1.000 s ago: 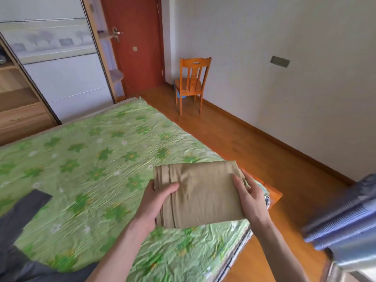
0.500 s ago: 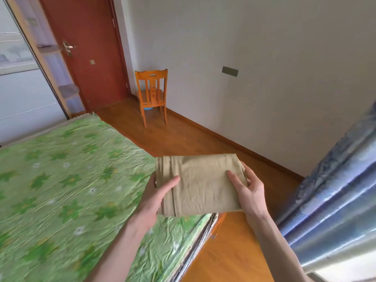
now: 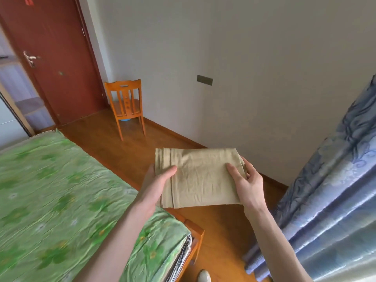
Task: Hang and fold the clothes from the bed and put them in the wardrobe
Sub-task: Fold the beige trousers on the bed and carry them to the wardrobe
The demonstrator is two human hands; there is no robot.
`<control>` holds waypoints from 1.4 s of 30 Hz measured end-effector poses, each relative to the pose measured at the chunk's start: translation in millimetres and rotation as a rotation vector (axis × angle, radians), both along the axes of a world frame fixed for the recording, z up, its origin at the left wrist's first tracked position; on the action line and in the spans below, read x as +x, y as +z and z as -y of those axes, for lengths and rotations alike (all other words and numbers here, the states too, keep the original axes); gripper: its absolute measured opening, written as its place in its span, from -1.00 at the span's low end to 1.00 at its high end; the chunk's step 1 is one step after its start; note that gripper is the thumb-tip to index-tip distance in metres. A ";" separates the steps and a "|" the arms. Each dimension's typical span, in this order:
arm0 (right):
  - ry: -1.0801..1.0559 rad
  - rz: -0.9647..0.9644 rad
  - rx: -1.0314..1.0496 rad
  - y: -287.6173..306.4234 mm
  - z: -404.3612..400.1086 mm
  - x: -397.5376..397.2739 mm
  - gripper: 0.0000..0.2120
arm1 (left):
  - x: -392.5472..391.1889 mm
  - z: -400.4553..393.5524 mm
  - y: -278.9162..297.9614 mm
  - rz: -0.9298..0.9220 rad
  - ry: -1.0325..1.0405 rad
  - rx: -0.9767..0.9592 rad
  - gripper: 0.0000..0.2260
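A folded tan garment (image 3: 200, 176) is held flat in the air over the floor, past the bed's corner. My left hand (image 3: 155, 185) grips its left edge with the thumb on top. My right hand (image 3: 245, 182) grips its right edge the same way. The bed (image 3: 50, 190) with a green flowered sheet lies at the lower left. Only a sliver of the wardrobe (image 3: 12, 98) with its shelves shows at the far left edge.
An orange wooden chair (image 3: 126, 104) stands against the wall beside the red-brown door (image 3: 50, 58). Blue patterned curtains (image 3: 333, 190) hang at the right. A wooden floor strip (image 3: 114, 151) runs between bed and wall. A shoe tip (image 3: 204, 276) shows at the bottom.
The view has swung right, away from the bed and wardrobe toward the wall and curtain. The folded garment has left the bed and is now over the floor, still in both hands.
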State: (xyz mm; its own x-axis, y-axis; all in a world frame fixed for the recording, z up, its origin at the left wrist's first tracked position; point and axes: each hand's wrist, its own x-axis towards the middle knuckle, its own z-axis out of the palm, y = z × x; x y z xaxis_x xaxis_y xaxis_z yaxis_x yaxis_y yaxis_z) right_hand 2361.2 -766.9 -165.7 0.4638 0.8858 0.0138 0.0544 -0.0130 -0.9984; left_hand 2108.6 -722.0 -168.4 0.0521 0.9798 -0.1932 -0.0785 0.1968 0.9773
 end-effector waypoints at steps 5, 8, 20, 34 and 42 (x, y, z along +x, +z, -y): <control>0.001 0.043 -0.029 8.3 -84.2 54.0 -0.41 | 57.9 -81.6 -2.6 0.059 0.025 -0.028 -0.51; 0.000 0.027 -0.054 16.0 -136.4 81.3 -0.39 | 87.3 -134.0 4.0 0.080 0.032 -0.023 -0.49; 0.087 -0.008 -0.060 33.6 -330.7 142.7 -0.37 | 143.7 -307.4 30.4 0.140 0.032 -0.062 -0.30; 0.457 0.095 0.004 21.6 -629.1 147.1 -0.26 | 150.3 -511.4 16.7 0.187 0.362 -0.052 -0.22; 0.711 0.083 0.053 27.0 -760.5 98.1 -0.28 | 132.4 -576.9 28.1 0.154 0.663 -0.038 -0.32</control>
State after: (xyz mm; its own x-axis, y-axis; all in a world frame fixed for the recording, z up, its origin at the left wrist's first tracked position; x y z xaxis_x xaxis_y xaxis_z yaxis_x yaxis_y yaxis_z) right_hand 2459.3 -6.4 -138.7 -0.2294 0.9704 0.0755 0.1076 0.1024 -0.9889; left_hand 2241.0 -145.0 -140.3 -0.5275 0.8067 -0.2664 -0.3320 0.0929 0.9387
